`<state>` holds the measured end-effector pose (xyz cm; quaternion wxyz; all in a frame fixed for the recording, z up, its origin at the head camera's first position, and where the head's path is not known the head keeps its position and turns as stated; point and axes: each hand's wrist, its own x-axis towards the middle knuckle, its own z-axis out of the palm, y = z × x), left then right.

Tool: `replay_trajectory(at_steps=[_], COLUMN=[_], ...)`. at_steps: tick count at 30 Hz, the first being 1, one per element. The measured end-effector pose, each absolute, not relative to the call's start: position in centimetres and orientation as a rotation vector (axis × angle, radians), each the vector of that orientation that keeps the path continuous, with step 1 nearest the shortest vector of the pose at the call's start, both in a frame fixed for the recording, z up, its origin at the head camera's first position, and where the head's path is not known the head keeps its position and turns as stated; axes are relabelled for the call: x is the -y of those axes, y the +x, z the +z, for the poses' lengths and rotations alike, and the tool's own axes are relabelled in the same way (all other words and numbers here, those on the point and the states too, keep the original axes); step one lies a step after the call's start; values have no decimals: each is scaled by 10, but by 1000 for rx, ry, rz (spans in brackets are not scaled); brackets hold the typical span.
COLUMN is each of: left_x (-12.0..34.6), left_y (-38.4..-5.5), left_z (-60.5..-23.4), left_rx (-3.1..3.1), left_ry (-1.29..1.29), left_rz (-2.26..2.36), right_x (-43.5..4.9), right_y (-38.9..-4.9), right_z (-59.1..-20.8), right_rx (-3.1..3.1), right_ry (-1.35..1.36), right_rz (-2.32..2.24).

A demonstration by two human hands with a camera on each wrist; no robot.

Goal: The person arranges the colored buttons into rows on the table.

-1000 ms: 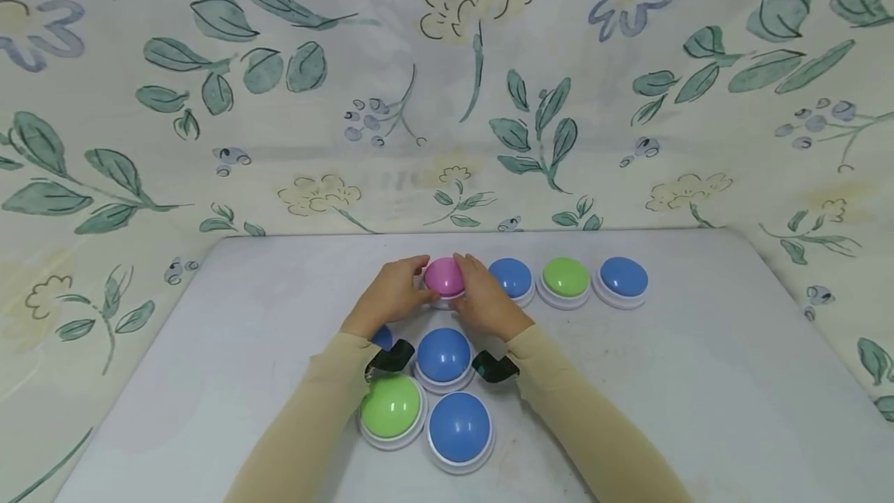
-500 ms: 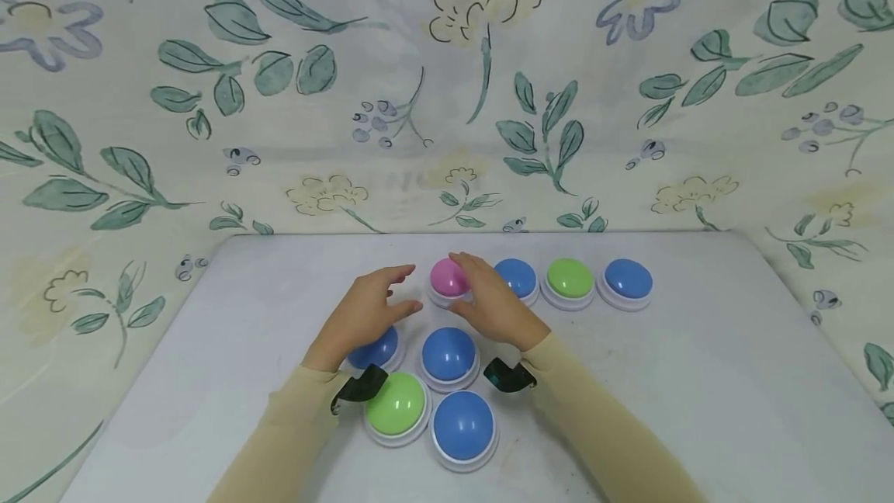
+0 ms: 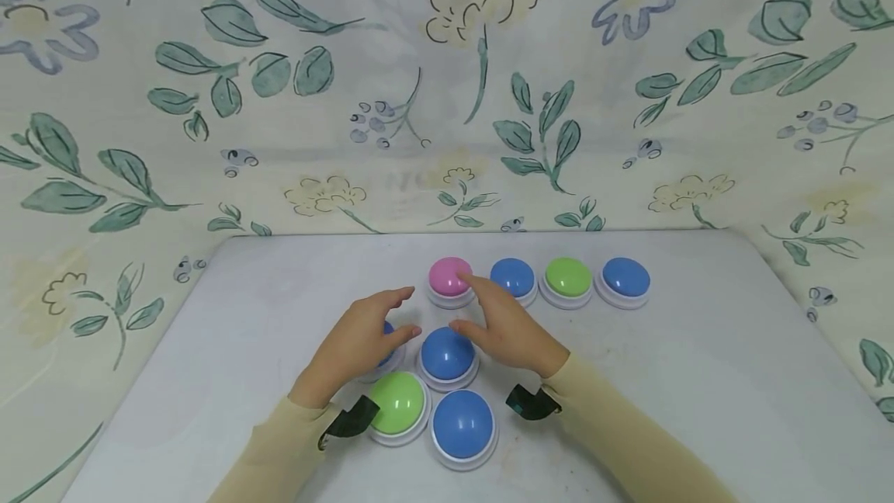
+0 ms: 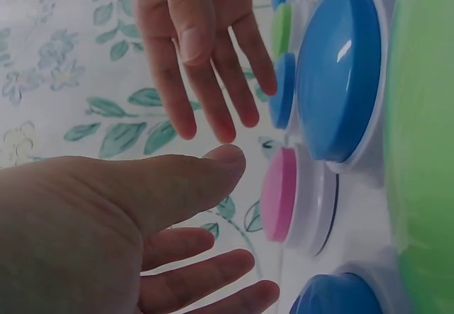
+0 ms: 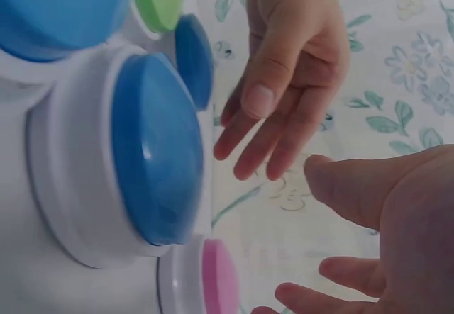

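Note:
My left hand [image 3: 358, 338] hovers with parted fingers over a blue dome button [image 3: 386, 354], which it partly covers in the head view. Fingers spread and holding nothing, my right hand [image 3: 513, 324] is above the table, right of the middle blue button [image 3: 447, 354]. A pink button [image 3: 450, 278] on a white round base stands at the back, just past the right fingertips. In the right wrist view the pink button [image 5: 220, 278] and the blue button [image 5: 157, 149] are apart from both hands. The left wrist view shows the two palms facing each other.
Right of the pink button, a blue button [image 3: 513, 276], a green button [image 3: 568, 278] and another blue button [image 3: 625, 278] stand in a row. Nearer are a green button [image 3: 396, 404] and a blue button [image 3: 462, 425]. Floral cloth [image 3: 391, 99] rises behind the white table [image 3: 698, 379].
Both hands have let go of the pink button. The left drew back leftward and nearer, then the right followed, drawing back nearer and to the right. The pink button stays in the back row.

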<state>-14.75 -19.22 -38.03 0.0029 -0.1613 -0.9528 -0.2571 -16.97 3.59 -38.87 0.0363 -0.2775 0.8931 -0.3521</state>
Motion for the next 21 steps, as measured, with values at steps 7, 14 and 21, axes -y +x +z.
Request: replay_trajectory(at_steps=[7,14,21], left_x=[188,188,186], left_y=[-137,-127,-122], left_z=[-383,-389,-388], left_rx=[2982,2988,2966], left_ry=[-521,-522,-583], left_rz=[-792,-846,-915], right_x=[-43,-49,-52], right_y=[-160,-156,-158], right_z=[-402,-411,-418], right_rx=[-2653,-2589,-2422], right_ry=[-918,-915,-927], right_rz=[-1222,-1331,-1439])
